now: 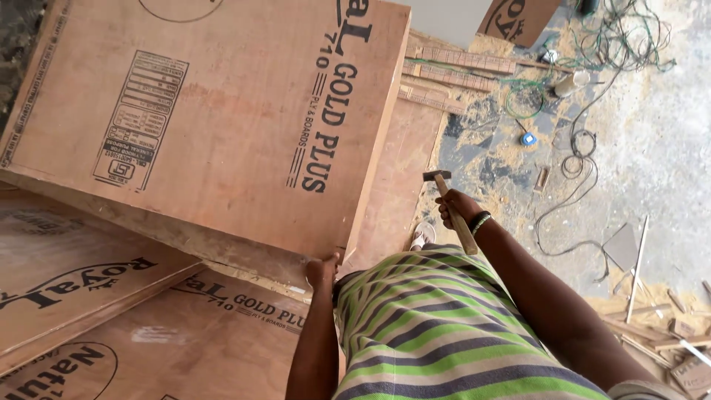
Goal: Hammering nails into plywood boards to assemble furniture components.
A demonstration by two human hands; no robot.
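My right hand (455,207) is closed around the wooden handle of a hammer (449,200), its metal head up and away from me. My left hand (323,270) grips the near corner of a large brown plywood sheet (222,111) with printed black markings, which lies tilted over other sheets. My striped green, purple and white shirt fills the lower middle of the view.
More plywood sheets (89,296) lie stacked at the lower left. Sawdust covers the grey floor (652,148), with tangled cables (585,141), a small blue object (528,138), wood strips (452,74) and offcuts (666,333) at the right.
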